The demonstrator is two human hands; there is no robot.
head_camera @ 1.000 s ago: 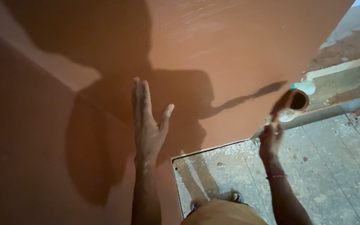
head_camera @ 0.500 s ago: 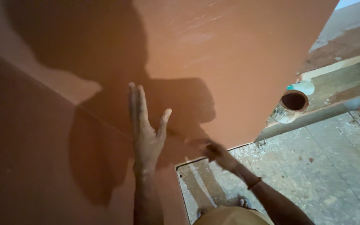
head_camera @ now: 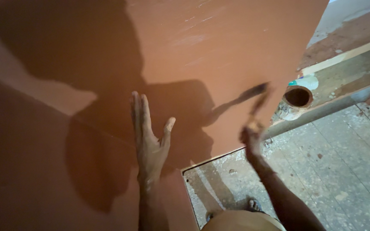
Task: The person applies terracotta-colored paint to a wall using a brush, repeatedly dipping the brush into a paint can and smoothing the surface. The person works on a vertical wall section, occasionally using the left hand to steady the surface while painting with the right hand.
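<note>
2 hands (head_camera: 150, 141), 1 brush (head_camera: 260, 102), 1 can (head_camera: 297, 99)

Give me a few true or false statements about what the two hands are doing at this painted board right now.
1. The left hand lies flat and open on the reddish-brown board. True.
2. The right hand is empty. False: it holds a paintbrush near the board's right edge.
3. A round paint pot stands right of the board. True.
4. The pot sits on top of the board. False: it stands off the board, beyond its edge.
5. The floor is clean carpet. False: it is bare, pale and paint-speckled.
</note>
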